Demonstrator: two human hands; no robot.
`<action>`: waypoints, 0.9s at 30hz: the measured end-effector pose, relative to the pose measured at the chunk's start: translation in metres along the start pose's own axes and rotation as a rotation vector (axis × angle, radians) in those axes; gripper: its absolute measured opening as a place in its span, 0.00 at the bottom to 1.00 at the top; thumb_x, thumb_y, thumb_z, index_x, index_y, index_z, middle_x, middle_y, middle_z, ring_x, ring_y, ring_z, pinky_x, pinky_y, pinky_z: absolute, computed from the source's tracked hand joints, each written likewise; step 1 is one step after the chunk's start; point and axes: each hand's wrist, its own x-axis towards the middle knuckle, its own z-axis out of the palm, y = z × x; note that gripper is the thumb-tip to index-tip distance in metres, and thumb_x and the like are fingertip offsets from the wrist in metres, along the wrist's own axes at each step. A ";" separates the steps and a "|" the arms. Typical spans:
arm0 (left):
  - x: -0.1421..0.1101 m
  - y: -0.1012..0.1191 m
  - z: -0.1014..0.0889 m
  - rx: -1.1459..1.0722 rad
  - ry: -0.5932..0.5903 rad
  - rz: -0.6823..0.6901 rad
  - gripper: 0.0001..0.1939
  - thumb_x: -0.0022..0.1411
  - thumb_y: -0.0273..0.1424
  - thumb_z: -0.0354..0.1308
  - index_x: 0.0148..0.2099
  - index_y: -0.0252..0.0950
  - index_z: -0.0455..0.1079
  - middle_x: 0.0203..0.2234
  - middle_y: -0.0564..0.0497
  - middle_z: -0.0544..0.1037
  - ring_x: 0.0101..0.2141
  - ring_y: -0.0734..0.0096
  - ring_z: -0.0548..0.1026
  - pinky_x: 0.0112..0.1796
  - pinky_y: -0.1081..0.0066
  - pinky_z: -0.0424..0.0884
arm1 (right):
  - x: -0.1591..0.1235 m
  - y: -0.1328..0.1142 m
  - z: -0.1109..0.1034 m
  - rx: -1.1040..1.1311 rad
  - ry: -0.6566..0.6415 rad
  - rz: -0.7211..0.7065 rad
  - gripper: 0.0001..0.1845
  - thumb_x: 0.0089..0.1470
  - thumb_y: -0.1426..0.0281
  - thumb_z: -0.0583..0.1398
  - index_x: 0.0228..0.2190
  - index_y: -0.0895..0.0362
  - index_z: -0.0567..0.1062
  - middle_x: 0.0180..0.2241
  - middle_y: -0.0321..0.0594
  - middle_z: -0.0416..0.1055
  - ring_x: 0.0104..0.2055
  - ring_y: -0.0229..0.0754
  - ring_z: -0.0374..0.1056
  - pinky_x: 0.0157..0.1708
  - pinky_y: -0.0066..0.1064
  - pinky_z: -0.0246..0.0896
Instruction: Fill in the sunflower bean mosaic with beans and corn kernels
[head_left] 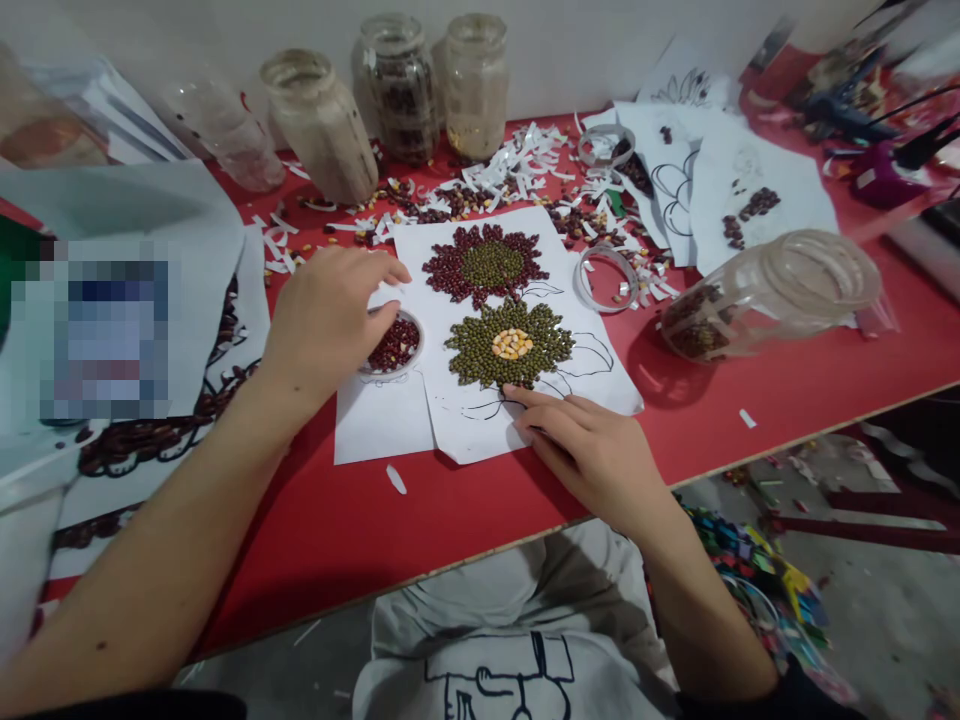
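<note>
A white sheet (469, 435) bears two flower shapes made of seeds. The upper flower (491, 263) has dark red bean petals around a green centre. Green mung beans form the lower flower (469, 345), with yellow corn kernels (513, 345) at its middle. My right hand (592, 450) rests at the sheet's lower edge, its index fingertip touching the green flower's bottom rim. Over a round lid of red beans (395, 345) is my left hand (322, 320), thumb and fingers apart, partly covering the lid. Inked leaf outlines show beside the green flower.
Glass jars (322, 130) stand along the wall. Paper shreds (517, 165) and loose seeds lie behind the sheet. A clear ring (606, 279) touches its right side. Farther right, a jar (765, 295) leans over. Bean-covered drawings (150, 440) and a blurred-out patch are at left.
</note>
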 end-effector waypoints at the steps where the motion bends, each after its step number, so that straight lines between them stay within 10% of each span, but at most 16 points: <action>1: 0.000 -0.004 0.001 0.066 -0.020 0.029 0.08 0.69 0.28 0.55 0.47 0.33 0.73 0.42 0.46 0.78 0.41 0.62 0.73 0.42 0.63 0.70 | 0.000 0.000 0.000 0.010 0.002 0.002 0.12 0.68 0.71 0.51 0.39 0.54 0.74 0.57 0.37 0.74 0.40 0.42 0.76 0.35 0.35 0.71; 15: -0.028 0.062 0.013 -0.211 -0.031 0.311 0.10 0.71 0.26 0.53 0.47 0.34 0.75 0.42 0.45 0.78 0.46 0.58 0.71 0.45 0.58 0.71 | 0.000 -0.002 -0.001 0.006 0.066 -0.003 0.11 0.67 0.72 0.51 0.40 0.54 0.74 0.52 0.41 0.78 0.45 0.42 0.78 0.34 0.31 0.71; 27: -0.033 0.066 0.021 -0.212 -0.080 0.333 0.10 0.70 0.26 0.53 0.48 0.34 0.76 0.46 0.44 0.78 0.50 0.55 0.70 0.49 0.56 0.70 | 0.001 -0.002 0.002 -0.038 0.074 0.006 0.09 0.67 0.74 0.51 0.41 0.55 0.72 0.55 0.41 0.76 0.48 0.43 0.77 0.37 0.31 0.72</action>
